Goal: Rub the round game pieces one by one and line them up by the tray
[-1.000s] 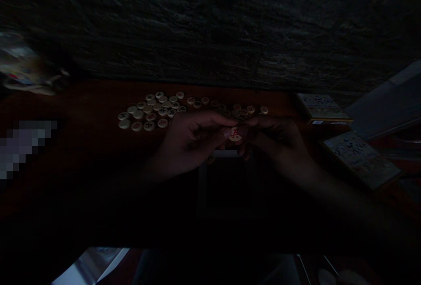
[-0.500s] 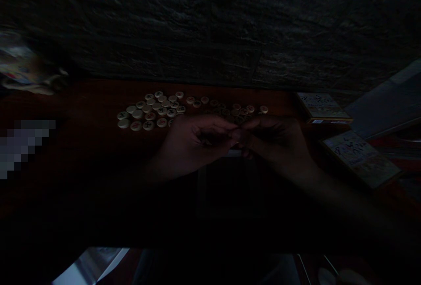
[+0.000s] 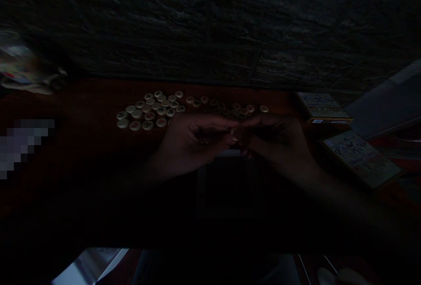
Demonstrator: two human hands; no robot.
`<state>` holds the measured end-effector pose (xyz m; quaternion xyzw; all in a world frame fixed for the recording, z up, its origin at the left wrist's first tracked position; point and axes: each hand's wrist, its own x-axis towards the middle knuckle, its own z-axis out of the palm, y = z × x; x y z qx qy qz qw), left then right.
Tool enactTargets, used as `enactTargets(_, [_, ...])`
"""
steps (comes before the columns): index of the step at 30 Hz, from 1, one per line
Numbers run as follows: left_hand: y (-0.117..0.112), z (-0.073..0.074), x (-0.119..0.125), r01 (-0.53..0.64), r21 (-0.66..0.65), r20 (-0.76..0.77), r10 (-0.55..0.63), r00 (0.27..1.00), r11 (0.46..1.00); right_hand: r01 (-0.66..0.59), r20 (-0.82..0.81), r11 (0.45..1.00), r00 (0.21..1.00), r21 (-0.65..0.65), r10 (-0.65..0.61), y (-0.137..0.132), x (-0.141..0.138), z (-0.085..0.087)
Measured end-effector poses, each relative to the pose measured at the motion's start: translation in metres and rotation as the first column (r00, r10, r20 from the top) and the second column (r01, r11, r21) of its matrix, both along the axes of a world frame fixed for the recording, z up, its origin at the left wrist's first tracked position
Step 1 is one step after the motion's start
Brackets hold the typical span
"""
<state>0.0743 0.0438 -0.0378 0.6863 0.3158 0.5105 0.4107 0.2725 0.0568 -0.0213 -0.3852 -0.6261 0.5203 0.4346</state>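
Observation:
In the dim head view my left hand (image 3: 189, 142) and my right hand (image 3: 279, 144) meet at their fingertips in the middle. Between the pinched fingers a pale Chinese chess piece (image 3: 233, 134) partly shows; fingers cover most of it. Behind my left hand lies a loose group of round Chinese chess pieces (image 3: 148, 125), some with black or red characters upward, others blank side up. More Chinese chess pieces (image 3: 250, 108) lie behind my right hand, partly hidden by the fingers. Below my hands is a dark, flat, open-looking box (image 3: 226, 184), its inside too dark to make out.
Two flat printed boxes (image 3: 324, 106) (image 3: 362, 158) lie on the right of the brown wooden table (image 3: 95, 101). A dark stone wall (image 3: 210, 26) rises behind. A clear container or bag (image 3: 23, 63) stands at the far left, and a grey panel (image 3: 388, 101) at the right.
My fingertips have shifted slightly around the small piece, showing a little more of its pale surface. The pieces on the table stay as they were.

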Motion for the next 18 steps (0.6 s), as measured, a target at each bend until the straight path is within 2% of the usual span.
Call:
enactTargets(11, [-0.0008,-0.0004,0.0007,-0.017,0.037,-0.017,0.017,1.000,0.999,-0.007,-0.065,0.999,0.998,-0.034,0.004,0.0010,-0.0002,-0.0028])
enactTargets(18, [-0.0002,-0.0003,-0.0002,-0.032,0.014,-0.034,0.033,0.999,0.999,-0.043,-0.095,0.999,0.995,-0.026,0.040,0.0009,-0.0015,-0.0005])
